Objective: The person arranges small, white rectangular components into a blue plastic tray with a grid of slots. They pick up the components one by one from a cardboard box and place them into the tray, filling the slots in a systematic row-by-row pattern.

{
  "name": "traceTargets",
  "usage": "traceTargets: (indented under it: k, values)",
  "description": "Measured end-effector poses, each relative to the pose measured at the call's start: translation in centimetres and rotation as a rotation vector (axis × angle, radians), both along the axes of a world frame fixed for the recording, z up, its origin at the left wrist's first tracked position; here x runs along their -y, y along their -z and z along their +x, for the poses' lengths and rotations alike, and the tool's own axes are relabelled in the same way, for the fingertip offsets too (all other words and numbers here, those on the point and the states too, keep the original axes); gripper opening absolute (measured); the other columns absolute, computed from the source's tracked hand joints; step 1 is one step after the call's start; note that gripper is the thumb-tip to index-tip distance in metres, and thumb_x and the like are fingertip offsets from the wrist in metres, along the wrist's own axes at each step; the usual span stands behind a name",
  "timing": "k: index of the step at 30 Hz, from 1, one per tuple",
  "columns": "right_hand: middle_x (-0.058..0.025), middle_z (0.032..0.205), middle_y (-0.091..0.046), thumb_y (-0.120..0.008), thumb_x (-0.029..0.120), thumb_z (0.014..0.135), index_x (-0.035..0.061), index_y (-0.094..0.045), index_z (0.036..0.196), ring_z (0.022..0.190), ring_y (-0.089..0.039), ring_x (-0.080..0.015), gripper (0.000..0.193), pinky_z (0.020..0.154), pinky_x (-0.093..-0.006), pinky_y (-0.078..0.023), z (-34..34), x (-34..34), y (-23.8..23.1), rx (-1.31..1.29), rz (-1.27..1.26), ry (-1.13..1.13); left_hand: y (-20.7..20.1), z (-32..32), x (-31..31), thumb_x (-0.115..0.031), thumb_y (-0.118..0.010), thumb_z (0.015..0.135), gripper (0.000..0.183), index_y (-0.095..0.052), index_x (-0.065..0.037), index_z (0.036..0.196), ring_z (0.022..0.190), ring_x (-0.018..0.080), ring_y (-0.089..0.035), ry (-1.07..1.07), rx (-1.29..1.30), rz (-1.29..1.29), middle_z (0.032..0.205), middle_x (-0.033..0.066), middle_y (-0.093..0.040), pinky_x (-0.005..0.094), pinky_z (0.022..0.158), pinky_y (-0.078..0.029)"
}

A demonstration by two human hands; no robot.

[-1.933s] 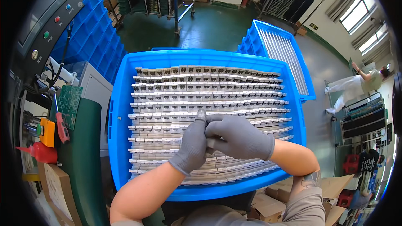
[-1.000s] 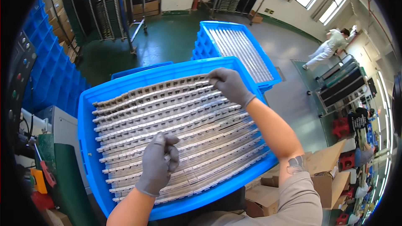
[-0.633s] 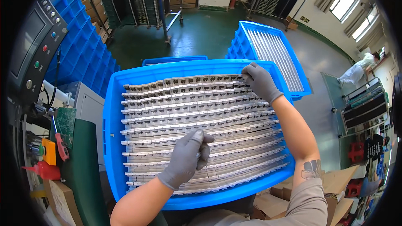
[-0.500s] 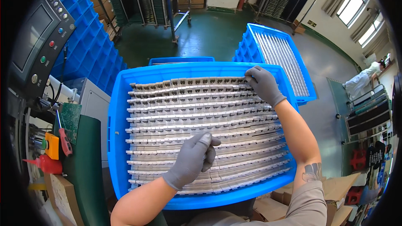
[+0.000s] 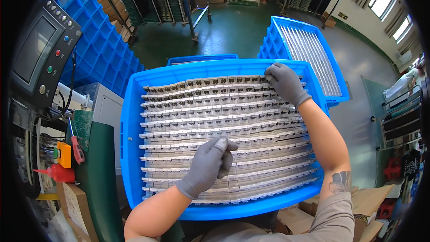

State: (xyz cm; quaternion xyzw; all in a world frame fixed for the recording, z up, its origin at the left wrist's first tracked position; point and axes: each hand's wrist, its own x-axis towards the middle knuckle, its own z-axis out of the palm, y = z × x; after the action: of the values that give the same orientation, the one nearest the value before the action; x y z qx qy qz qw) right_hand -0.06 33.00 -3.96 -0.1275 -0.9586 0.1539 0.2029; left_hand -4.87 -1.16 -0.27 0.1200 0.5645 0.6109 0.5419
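Note:
A large blue tub (image 5: pixel 132 125) sits in front of me, filled with several rows of small whitish-grey parts (image 5: pixel 224 120) with dark marks along the farther rows. My left hand (image 5: pixel 209 163), in a grey glove, hovers over the nearer middle rows. Its fingers are curled in against the thumb, and whatever they may hold is hidden. At the far right corner, my right hand (image 5: pixel 286 83), gloved the same way, bends its fingers down onto the end of the farthest row. Its fingertips are covered by the hand, so what they pinch cannot be made out.
Another blue tub (image 5: pixel 309 54) with similar rows stands beyond to the right. Left are stacked blue crates (image 5: pixel 96 40), a button panel (image 5: pixel 45 49), a red-handled screwdriver (image 5: pixel 77 150) and a red bottle (image 5: pixel 58 173). Cardboard boxes (image 5: pixel 293 222) lie close by at right.
The whole view has shifted a little, so the tub sits slightly farther right and higher. Both hands keep nearly the same pose and place over the rows.

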Motion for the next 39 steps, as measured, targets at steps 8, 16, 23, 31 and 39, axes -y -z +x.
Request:
traceTargets:
  k: [8,16,23,31,39]
  values:
    - [-0.01,0.099,-0.069,-0.065,0.012,0.091,0.0065,-0.07,0.094,0.096,-0.066,-0.0326,0.008,0.084,-0.043,-0.054,-0.1,0.7,-0.1,0.048,0.067,0.015,0.1,0.0,0.0,-0.033,-0.039,0.109,0.04,-0.06,0.001,0.109,0.051,0.0111,-0.041,-0.004,-0.002,-0.002,0.07,0.0053,-0.052,0.0253,0.047,-0.035]
    - [-0.0131,0.102,-0.07,-0.062,-0.004,0.084,0.004,-0.071,0.098,0.097,-0.067,-0.0328,0.018,0.085,-0.0414,-0.055,0.4,0.7,0.4,-0.099,0.152,-0.05,0.1,0.0,0.0,-0.034,-0.038,0.109,0.041,-0.059,0.0,0.109,0.051,0.0112,-0.042,-0.035,0.055,0.008,0.07,0.005,-0.053,0.0254,0.046,-0.036]
    - [-0.0128,0.098,-0.069,-0.066,-0.002,0.083,0.0042,-0.07,0.098,0.091,-0.067,-0.0324,0.017,0.079,-0.0408,-0.055,0.9,3.4,-1.1,-0.288,0.019,-0.071,-0.1,0.7,0.0,-0.036,-0.035,0.11,0.044,-0.059,0.001,0.107,0.049,0.0116,-0.041,-0.051,0.138,0.037,0.069,0.0059,-0.053,0.0245,0.045,-0.035]
    - [-0.0112,0.088,-0.067,-0.073,0.016,0.082,0.01,-0.068,0.104,0.08,-0.067,-0.0332,0.023,0.07,-0.0447,-0.054,5.4,17.5,-5.4,-0.138,-0.463,-0.52,-0.3,1.2,-1.3,-0.038,-0.033,0.111,0.046,-0.062,-0.003,0.104,0.049,0.0104,-0.042,-0.262,0.281,0.057,0.063,0.0023,-0.051,0.0234,0.044,-0.034]
    - [-0.0139,0.102,-0.065,-0.068,0.03,0.084,0.0058,-0.067,0.087,0.088,-0.067,-0.0361,0.024,0.074,-0.0449,-0.056,6.8,18.6,-5.6,0.217,-0.353,-0.477,1.2,2.9,-2.9,-0.042,-0.041,0.108,0.04,-0.063,-0.01,0.101,0.055,0.0112,-0.056,-0.401,0.187,-0.083,0.08,0.0025,-0.065,0.0237,0.041,-0.04]
